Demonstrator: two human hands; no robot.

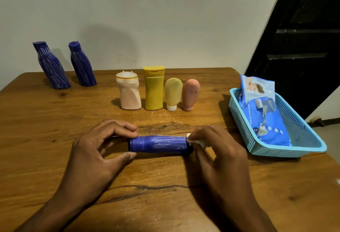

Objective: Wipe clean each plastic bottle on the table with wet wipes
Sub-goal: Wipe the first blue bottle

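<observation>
Pinching the cap end of a blue bottle point(159, 143) lying on the table point(55, 112), the left hand point(95, 149) steadies it while the right hand point(219, 150), closed on a white wipe point(199, 142), rubs the far end. White streaks remain; six bottles beyond the hands look untouched, two streaked. The bottle's base hides behind the right fingers

Both forearms reach forward, palms down. The left hand point(95, 150) curls in a pinch, thumb below and fingers above (knuckles raised). The right hand point(219, 150) is bunched, fingertips pressed together.
</observation>
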